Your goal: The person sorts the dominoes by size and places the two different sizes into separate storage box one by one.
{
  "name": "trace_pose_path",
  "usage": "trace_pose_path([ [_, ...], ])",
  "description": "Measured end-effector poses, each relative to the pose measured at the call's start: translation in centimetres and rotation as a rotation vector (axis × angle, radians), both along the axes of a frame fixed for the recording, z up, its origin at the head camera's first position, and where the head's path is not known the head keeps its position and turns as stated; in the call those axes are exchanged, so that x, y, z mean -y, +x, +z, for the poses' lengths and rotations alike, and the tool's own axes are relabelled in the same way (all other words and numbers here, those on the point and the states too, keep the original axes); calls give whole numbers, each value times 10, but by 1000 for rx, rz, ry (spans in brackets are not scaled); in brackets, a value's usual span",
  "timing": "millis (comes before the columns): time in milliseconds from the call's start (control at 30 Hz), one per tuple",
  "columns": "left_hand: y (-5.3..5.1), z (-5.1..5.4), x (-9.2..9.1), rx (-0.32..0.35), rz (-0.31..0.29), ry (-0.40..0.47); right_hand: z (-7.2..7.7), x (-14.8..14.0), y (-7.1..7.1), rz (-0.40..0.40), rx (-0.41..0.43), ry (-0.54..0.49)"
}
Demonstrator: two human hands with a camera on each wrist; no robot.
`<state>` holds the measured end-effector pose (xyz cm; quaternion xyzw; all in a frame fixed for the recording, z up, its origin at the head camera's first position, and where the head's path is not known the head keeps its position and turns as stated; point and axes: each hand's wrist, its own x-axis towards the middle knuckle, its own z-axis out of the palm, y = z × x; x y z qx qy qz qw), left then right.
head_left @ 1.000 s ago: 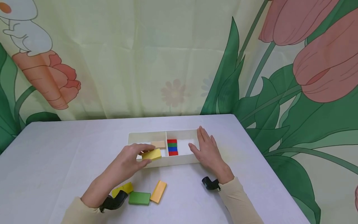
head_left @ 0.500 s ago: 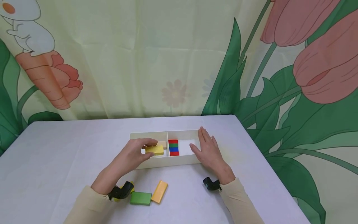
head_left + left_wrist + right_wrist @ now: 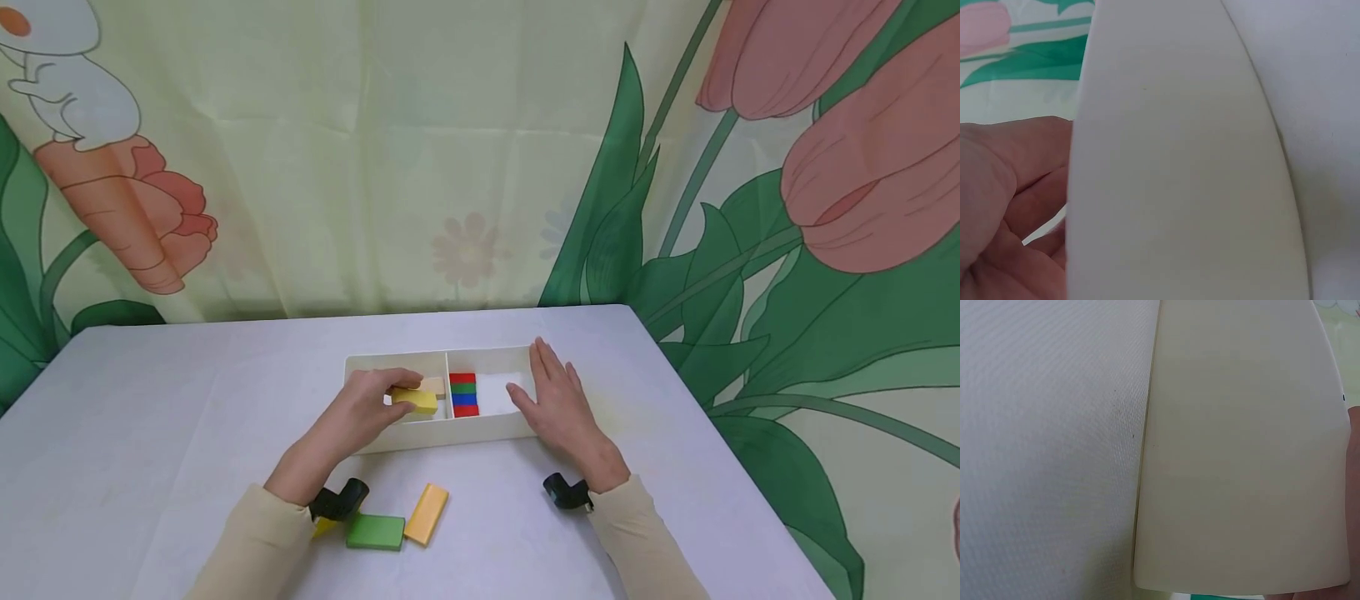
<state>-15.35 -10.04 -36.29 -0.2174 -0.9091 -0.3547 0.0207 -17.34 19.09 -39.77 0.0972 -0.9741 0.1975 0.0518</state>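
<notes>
Head view, lower centre: I see left hand (image 3: pixel 369 408) clamped on yellow block (image 3: pixel 417 402) at left compartment of box (image 3: pixel 465 432) | right hand (image 3: pixel 564 410), fingers straight, at its right end | green block (image 3: pixel 375 532) below, on tabletop (image 3: pixel 150 433).

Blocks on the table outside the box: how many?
3: a green block, an orange block right of it, a yellow block partly hidden behind the left wrist camera; the left sleeve may hide more.

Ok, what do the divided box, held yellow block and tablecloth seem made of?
Divided box: probably plastic, matte white; smooth, thin walls.
Yellow block: painted wood or plastic, can't tell; evenly colored.
Tablecloth: likely fabric, matte; woven texture shows in the right wrist view.
</notes>
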Motion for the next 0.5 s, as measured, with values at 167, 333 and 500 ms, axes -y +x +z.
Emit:
trace_pose_path([
  [167,-5,-5,-6,39,30,-17,1,0,0,2,-4,4],
  [333,-11,-8,-10,63,46,-21,3,0,-1,4,1,15],
  [500,-17,-12,-14,71,42,-19,4,0,-2,4,11,16],
])
